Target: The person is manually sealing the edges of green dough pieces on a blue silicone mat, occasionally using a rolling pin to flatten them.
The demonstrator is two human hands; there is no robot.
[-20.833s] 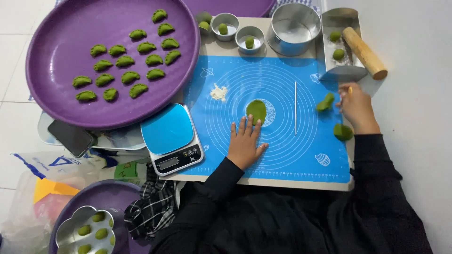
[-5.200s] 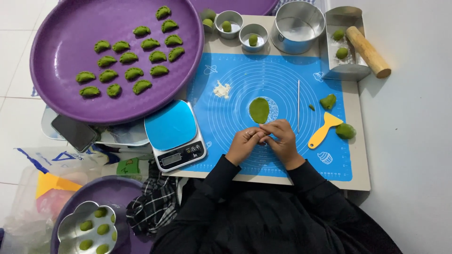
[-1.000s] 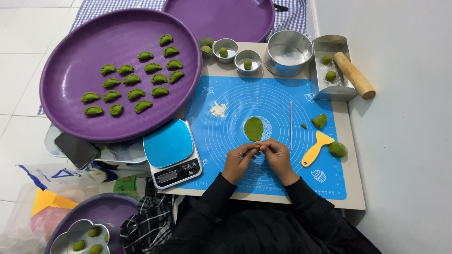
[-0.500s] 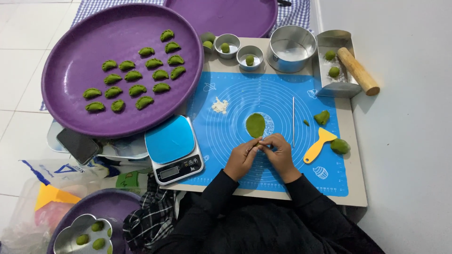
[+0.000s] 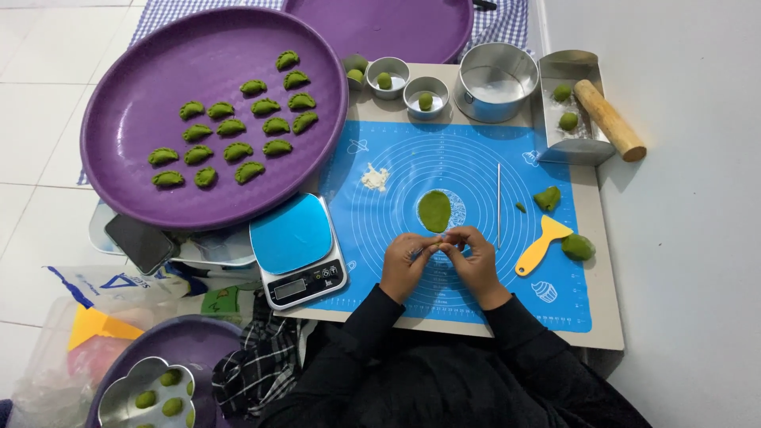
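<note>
Both hands meet over the near middle of the blue silicone mat point(image 5: 476, 158), fingertips touching. The left hand point(image 5: 406, 261) and right hand point(image 5: 476, 257) are pressed together in a pinch on something small between the fingertips; what it is cannot be told, as the fingers hide it. Just beyond the fingertips, a flat oval of green dough point(image 5: 434, 210) lies on the mat's centre rings, close to the hands but apparently not held. A thin rod point(image 5: 499, 204) lies to the right of the oval, and further right sit a yellow scraper point(image 5: 540, 245) and two green dough lumps point(image 5: 548, 197). A small pile of white flour point(image 5: 375, 177) lies on the mat to the left. A digital scale point(image 5: 299, 248) with a blue platform stands at the mat's near left corner. The large purple tray point(image 5: 143, 87) at far left carries rows of folded green dumplings point(image 5: 231, 127). At the far edge of the table stand small metal cups, a metal pot point(image 5: 495, 79), and a metal tray point(image 5: 571, 147) with a wooden rolling pin point(image 5: 609, 119).
</note>
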